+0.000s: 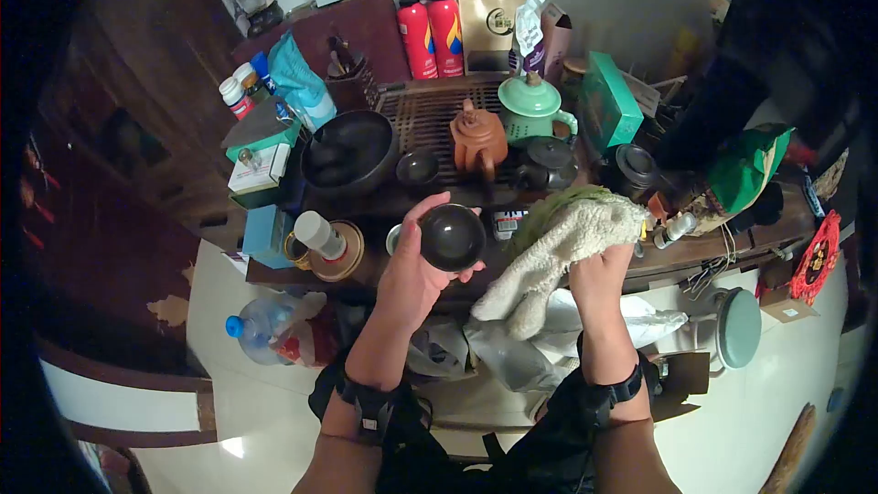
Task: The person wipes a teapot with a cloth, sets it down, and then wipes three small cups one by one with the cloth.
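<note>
Cup (452, 237), towel (558, 247) over cluttered tea table (697, 254), pale floor (796, 384)

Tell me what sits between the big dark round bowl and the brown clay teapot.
A small dark cup stands on the wooden tray between the big dark bowl and the clay teapot; the head view shows it.

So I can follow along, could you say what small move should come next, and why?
Probably bring the cream towel in the right hand across to the dark tea cup: the left hand holds it up, and the towel hangs beside it, apart.
</note>
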